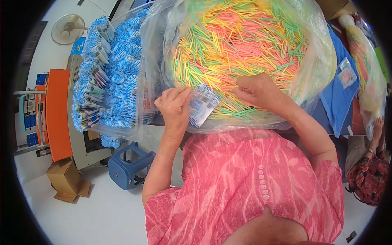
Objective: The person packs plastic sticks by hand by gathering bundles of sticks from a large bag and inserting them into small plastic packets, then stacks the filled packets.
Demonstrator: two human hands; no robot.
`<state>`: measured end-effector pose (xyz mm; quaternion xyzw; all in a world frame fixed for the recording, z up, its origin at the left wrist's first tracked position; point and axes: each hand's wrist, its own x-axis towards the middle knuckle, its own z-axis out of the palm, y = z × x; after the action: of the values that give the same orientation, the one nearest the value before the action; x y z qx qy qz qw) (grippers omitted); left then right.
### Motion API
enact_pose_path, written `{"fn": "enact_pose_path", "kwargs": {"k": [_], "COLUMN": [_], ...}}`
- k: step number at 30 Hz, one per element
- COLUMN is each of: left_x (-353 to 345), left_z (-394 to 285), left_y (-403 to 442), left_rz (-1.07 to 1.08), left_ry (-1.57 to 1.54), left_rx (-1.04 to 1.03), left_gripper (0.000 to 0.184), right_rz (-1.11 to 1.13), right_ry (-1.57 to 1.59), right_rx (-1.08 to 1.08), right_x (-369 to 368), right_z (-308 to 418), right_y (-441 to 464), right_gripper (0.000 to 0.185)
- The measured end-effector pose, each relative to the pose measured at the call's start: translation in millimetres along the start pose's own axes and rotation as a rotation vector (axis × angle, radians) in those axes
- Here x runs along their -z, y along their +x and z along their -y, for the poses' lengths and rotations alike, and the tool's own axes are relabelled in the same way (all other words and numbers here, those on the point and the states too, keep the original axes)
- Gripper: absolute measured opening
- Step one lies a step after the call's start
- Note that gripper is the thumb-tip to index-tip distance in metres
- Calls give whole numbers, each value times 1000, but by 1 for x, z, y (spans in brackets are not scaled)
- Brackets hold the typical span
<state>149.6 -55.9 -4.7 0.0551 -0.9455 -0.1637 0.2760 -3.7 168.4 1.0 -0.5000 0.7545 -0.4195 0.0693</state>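
Between the fingers of my left hand [174, 107] is a small blue-and-white packet [202, 105], held by its left side. My right hand [258, 90] is closed at the near part of a heap of short pink, yellow and green sticks [241, 45]; whatever its curled fingers hold is hidden. A large clear plastic bag [320, 53] surrounds the heap. To the left of the bag, a clear bin [138, 131] is filled with many blue-and-white packets [124, 73].
A blue cloth [337, 92] with a packet [347, 74] on it lies at the right. Another person [369, 175] is at the far right, beside a long bag of sticks [361, 61]. A blue stool [126, 169] and cardboard box [65, 179] stand at lower left.
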Motion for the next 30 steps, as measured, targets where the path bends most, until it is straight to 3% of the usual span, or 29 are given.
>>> {"fn": "enact_pose_path", "kwargs": {"k": [4,8,11,13,16,19,22,26,29,30], "left_x": [3,6,8,6,1,-2,-10,-13,-16,-17], "left_z": [-4,-13,-24,-31,-42,-54,-62,-56,-50,-49], "left_y": [5,5,9,15,22,28,30,29,31,31], "left_rz": [-31,-22,291,286,268,407,371,313,304,313], "left_ry": [-16,-336,-816,-925,-1139,-1332,-1252,-1130,-1089,-1086], "left_rx": [-57,121,494,504,540,607,585,547,533,535], "left_gripper": [16,10,12,14,18,21,19,17,15,15], "right_rz": [115,266,337,387,276,185,123,-58,-93,-92], "right_ry": [205,420,495,488,567,592,561,377,-371,-373], "right_rx": [-171,-211,-215,-211,-186,-175,-176,-184,162,159], "right_x": [4,7,11,15,17,20,24,24,12,10], "right_z": [10,13,18,20,21,18,13,3,-17,-21], "right_y": [9,25,27,26,19,13,7,-7,-21,-24], "right_gripper": [36,36,35,35,35,35,34,33,31,31]}}
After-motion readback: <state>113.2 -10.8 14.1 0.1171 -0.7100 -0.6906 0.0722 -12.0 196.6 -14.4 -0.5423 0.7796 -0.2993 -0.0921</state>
